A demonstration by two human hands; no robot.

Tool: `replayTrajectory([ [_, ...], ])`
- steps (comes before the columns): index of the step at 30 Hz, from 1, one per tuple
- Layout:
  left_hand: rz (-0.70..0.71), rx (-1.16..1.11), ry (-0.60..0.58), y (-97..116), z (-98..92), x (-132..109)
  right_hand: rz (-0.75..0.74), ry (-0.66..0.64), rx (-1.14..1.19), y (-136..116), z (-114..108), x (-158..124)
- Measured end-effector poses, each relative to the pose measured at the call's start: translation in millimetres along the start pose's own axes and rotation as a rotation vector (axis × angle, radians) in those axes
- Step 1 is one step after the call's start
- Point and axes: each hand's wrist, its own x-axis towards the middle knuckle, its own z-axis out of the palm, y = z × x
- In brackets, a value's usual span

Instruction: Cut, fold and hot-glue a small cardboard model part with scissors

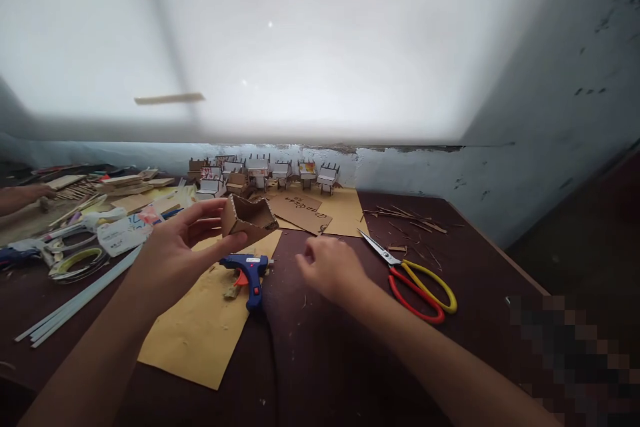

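Observation:
My left hand (173, 250) holds a small folded cardboard piece (249, 217) between thumb and fingers, lifted a little above the table. My right hand (330, 270) hovers low over the dark table with its fingers curled under; whether anything is in them is hidden. A blue glue gun (249, 273) lies on its side between the two hands, on a tan paper sheet (200, 333). Scissors with red and yellow handles (413, 280) lie just right of my right hand.
A row of small cardboard model tables (265, 173) stands along the back wall. Cardboard sheets (305, 210) lie behind the hands, thin wood slivers (405, 220) at the right. Tape rolls, white strips and wood pieces (90, 240) crowd the left, where another person's hand (23, 195) rests.

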Motion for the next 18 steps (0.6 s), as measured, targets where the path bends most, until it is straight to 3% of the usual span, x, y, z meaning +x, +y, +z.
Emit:
replayTrajectory([
  [4, -0.077, -0.037, -0.097, -10.7, 13.5, 8.5, 0.008, -0.004, -0.102, 36.7, -13.6, -17.6],
  [10, -0.087, -0.027, -0.301, -20.8, 45.3, 20.0, -0.021, -0.031, -0.099, 43.2, -10.0, -31.3],
  [18, -0.038, 0.073, -0.489, -14.6, 63.1, 29.1, 0.064, 0.125, 0.090, 83.2, -73.5, -62.8],
])
